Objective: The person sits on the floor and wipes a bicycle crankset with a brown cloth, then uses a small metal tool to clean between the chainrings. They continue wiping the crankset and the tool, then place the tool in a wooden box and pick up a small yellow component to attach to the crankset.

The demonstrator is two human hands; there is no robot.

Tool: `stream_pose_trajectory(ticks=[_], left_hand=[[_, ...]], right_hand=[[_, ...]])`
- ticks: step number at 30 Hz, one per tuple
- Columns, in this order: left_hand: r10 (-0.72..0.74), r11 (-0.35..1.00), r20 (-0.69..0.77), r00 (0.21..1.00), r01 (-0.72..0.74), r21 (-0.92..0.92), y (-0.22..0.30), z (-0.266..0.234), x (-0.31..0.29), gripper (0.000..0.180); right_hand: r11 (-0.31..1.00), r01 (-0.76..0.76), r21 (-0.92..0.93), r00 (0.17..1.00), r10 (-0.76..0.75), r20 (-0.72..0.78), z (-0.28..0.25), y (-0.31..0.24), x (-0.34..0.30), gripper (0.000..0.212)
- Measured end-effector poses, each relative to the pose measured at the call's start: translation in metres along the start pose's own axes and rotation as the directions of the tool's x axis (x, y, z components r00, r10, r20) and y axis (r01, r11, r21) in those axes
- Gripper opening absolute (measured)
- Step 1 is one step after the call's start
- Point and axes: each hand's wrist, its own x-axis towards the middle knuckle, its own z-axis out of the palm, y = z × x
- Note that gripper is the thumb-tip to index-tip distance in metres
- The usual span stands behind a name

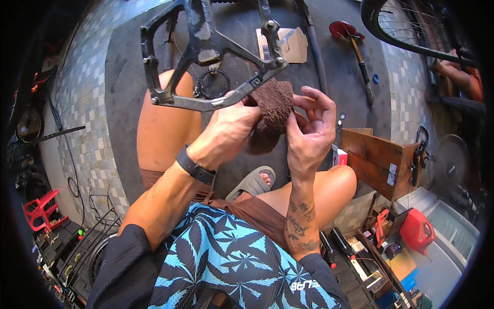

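Observation:
Between my hands hangs a brown, fuzzy cloth (pixel 272 105), bunched up and drooping below the fingers. My left hand (pixel 231 126), with a dark watch on its wrist, is closed on the cloth's left side; its fingertips are partly hidden. At the right edge of the cloth, the thumb and fingers of my right hand (pixel 311 123) pinch it. A large black bicycle pedal (pixel 203 54) with an open frame and metal pins is close above my left hand and covers part of the view.
On the dark mat lie a black chainring (pixel 214 84), a cardboard piece (pixel 294 47) and a red saddle (pixel 346 31) on its post. A wooden box (pixel 375 159) stands right, near a red fuel can (pixel 417 230). A wheel (pixel 406 49) and another person's arm (pixel 458 74) are upper right.

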Motion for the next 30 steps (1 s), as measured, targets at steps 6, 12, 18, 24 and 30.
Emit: stream_pose_trajectory(ticks=[6, 12, 18, 24, 30], left_hand=[[-0.086, 0.979, -0.019, 0.996, 0.081, -0.189, 0.0, -0.002, -0.001, 0.032], [0.101, 0.964, 0.104, 0.989, -0.072, -0.257, 0.016, -0.043, 0.004, 0.039], [0.241, 0.836, -0.149, 0.959, -0.283, -0.47, 0.062, -0.171, 0.042, 0.032], [0.283, 0.817, -0.242, 0.928, -0.365, -0.447, 0.069, -0.218, 0.067, 0.033], [0.277, 0.818, -0.263, 0.924, -0.37, -0.441, 0.056, -0.219, 0.061, 0.033]], right_hand=[[0.987, -0.064, 0.147, 0.998, 0.061, 0.026, 0.001, -0.003, 0.001, 0.043], [0.977, -0.044, 0.211, 0.992, 0.068, -0.107, -0.018, 0.073, 0.026, 0.026], [0.709, -0.448, -0.545, 0.892, 0.316, -0.322, -0.076, 0.275, 0.051, 0.012], [0.626, -0.268, -0.732, 0.96, 0.237, -0.149, -0.109, 0.355, 0.009, 0.014], [0.646, -0.181, -0.741, 0.961, -0.043, -0.273, -0.066, 0.325, 0.027, 0.021]])
